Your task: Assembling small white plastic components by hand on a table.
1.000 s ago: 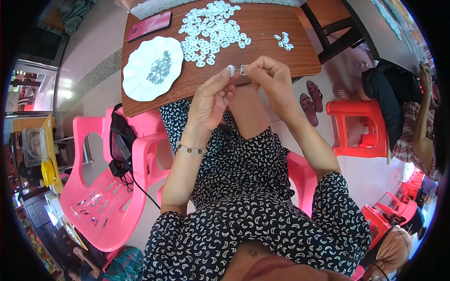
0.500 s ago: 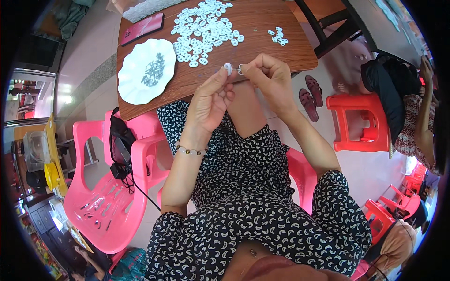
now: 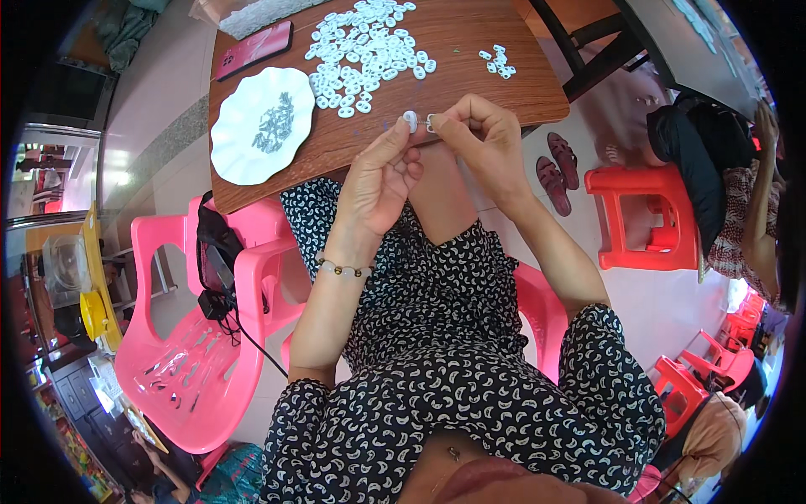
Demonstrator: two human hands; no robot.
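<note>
Over the table's near edge, my left hand (image 3: 375, 186) pinches a small white oval plastic piece (image 3: 410, 118) between thumb and finger. Close beside it, my right hand (image 3: 487, 141) grips a small white two-holed plastic piece (image 3: 431, 123). A thin metallic bit, perhaps a spring, spans the narrow gap between the two pieces; its kind is too small to make out. A heap of similar white two-holed pieces (image 3: 361, 55) lies beyond my hands. To the left, a white scalloped plate (image 3: 239, 155) holds many small grey metal parts (image 3: 275, 123).
A few white pieces (image 3: 499, 62) lie apart on the brown table (image 3: 470, 38). Behind the plate rests a pink phone (image 3: 254, 50). A pink chair (image 3: 180, 370) with a black bag stands left. Sandals (image 3: 558, 172) and a red stool (image 3: 642, 218) are right, near another person.
Both hands keep nearly the same place and grip. The white oval piece in my left hand has turned slightly and risen a little.
</note>
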